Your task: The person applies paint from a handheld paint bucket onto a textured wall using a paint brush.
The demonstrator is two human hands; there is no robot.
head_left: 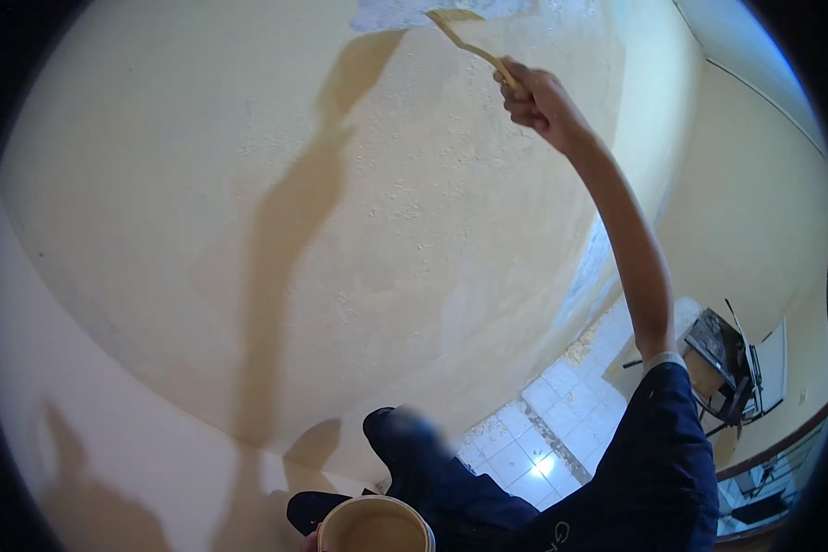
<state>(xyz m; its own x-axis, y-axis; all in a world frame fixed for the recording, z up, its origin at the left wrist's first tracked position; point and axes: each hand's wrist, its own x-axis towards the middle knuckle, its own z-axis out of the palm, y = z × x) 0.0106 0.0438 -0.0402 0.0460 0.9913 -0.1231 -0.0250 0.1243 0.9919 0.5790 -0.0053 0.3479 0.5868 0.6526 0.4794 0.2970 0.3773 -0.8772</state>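
Observation:
My right hand (541,103) is raised high on an outstretched arm, its fingers wrapped round the handle of a paintbrush (469,46). The wide bristles lie at the wall (414,212), on the lower edge of a pale bluish-white patch (391,13). Low in the view, a round paint bucket (418,511) with tan paint-coloured insides sits in front of my body. A few fingers of my left hand (309,542) grip its left side; the rest of that hand is hidden below the frame.
Cream paint with bumpy, flaking spots covers the wall. White floor tiles (515,451) have debris along the wall's foot. A dark piece of furniture (722,354) stands at the right. My dark shoe (315,509) is close to the left wall (110,405).

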